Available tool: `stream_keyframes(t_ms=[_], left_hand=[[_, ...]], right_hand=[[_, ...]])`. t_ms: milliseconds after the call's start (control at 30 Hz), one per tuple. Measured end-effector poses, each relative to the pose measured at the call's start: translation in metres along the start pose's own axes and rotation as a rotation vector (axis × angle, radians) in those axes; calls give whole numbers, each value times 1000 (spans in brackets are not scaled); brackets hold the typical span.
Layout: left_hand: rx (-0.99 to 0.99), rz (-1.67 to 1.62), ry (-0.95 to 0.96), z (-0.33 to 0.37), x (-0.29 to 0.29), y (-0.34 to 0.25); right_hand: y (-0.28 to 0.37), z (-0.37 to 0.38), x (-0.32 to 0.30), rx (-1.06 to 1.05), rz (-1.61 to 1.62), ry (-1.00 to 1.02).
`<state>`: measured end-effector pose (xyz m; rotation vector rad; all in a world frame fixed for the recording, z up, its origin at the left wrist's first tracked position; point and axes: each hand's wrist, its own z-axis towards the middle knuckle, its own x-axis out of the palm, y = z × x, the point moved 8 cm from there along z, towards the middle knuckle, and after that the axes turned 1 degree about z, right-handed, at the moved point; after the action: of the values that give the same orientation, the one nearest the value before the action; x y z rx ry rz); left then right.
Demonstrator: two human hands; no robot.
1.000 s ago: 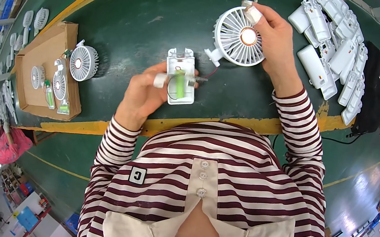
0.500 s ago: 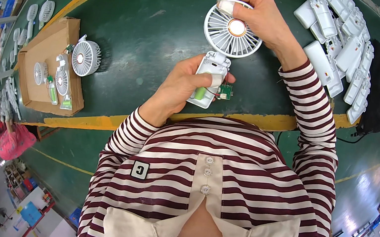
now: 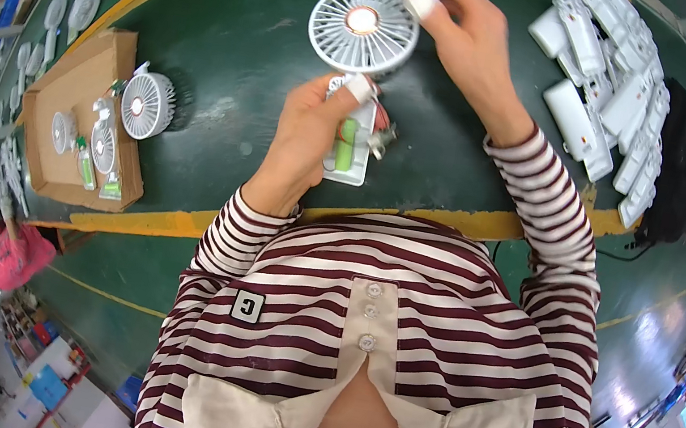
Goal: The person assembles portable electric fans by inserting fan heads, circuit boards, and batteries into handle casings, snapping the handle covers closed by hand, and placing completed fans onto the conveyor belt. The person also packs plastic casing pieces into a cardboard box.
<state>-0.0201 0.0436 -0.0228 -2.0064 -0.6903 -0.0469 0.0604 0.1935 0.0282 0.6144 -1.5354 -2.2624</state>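
My left hand (image 3: 301, 130) is closed around a white handheld fan (image 3: 362, 22), its thumb pressed at the neck just below the round grille. Inside the fan's opened handle half lies a green battery (image 3: 346, 144). Thin red wires and a small circuit board (image 3: 381, 141) hang out at the handle's right side, blurred. My right hand (image 3: 472, 41) hovers beside the grille's right rim, thumb and forefinger apart, nothing visible between them. White wraps cover fingertips of that hand and the left thumb. The left hand's other fingers are hidden behind the handle.
At left, a cardboard tray (image 3: 42, 105) holds several fan parts with green batteries, and another fan head (image 3: 147, 105) stands beside it. White handle shells (image 3: 589, 128) are heaped at right, next to a black bag-like thing (image 3: 677, 170). A yellow table edge (image 3: 169, 223) runs in front of me.
My left hand has moved the fan leftward and slightly up. My right hand has come off the grille and now sits to its right. The circuit board has swung up beside the handle.
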Motion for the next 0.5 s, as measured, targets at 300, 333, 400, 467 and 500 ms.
stream_keyframes(t_ms=[300, 333, 400, 467, 500], left_hand=[[59, -242, -88, 11, -19, -3], [74, -233, -150, 8, -20, 0], [38, -148, -150, 1, -14, 3], [60, -78, -105, 0, -14, 2], [68, -87, -117, 0, -16, 0]], right_hand=[[67, -73, 43, -589, -412, 123], [67, -70, 44, -591, -418, 123], [70, -67, 53, -668, -432, 172], [74, -64, 56, -675, -425, 190], [75, -62, 55, -667, -438, 221]])
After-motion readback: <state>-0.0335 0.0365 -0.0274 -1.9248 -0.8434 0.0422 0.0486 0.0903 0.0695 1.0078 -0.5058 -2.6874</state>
